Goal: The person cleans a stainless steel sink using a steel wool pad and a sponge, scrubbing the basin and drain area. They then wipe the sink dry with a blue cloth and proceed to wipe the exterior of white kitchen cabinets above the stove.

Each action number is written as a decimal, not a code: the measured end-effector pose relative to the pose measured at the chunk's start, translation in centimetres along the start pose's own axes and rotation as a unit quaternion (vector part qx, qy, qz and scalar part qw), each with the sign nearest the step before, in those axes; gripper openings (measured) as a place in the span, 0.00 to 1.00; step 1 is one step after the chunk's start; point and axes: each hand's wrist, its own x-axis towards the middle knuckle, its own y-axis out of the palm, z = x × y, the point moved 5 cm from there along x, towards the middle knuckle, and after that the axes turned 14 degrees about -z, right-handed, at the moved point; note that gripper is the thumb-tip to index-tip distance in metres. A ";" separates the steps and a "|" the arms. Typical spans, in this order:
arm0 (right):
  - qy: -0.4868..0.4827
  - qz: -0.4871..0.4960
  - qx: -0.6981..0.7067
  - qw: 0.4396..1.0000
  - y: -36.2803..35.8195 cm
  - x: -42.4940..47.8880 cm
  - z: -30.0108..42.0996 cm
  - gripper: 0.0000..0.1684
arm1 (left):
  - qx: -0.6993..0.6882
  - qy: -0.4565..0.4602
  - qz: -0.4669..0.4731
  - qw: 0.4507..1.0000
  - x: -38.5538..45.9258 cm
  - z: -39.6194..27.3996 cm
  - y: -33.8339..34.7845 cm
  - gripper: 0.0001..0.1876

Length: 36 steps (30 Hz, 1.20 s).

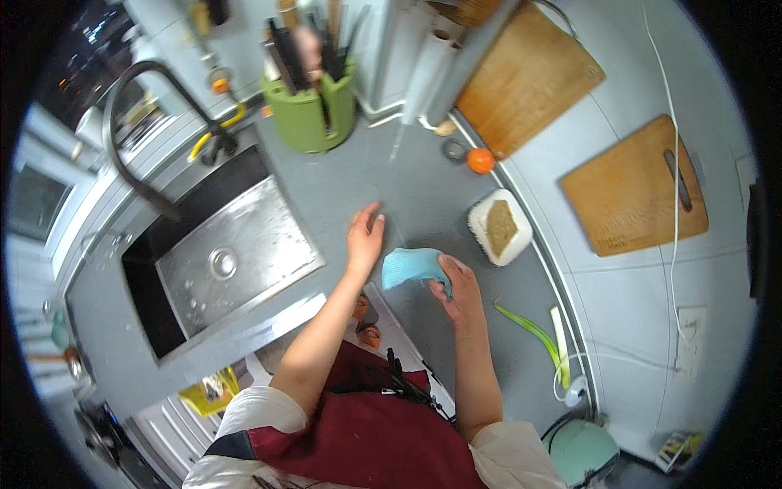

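In my right hand (459,284) is a light blue cloth (412,267), gripped at its right end between thumb and fingers. The rest of the cloth sticks out leftward over the grey countertop (342,183). My left hand (365,235) is over the counter, just left of the cloth and apart from it, with nothing in it and the thumb spread from the fingers. A white square container (519,235) with a brown piece (501,227) on it stands beyond my right hand, near the wall.
To the left is a sink (235,263) under a dark curved faucet (110,122). A green knife holder (311,119) stands at the back. Along the wall are an orange fruit (481,161), green onion pieces (537,333), and two wooden cutting boards (531,79), (635,189). A white cord (672,244) hangs down.
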 end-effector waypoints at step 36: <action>-0.568 0.028 -0.588 0.575 22.5 14.3 -9.9 0.26 | -0.212 -0.245 -0.064 0.944 1.7 9.6 -30.6 0.16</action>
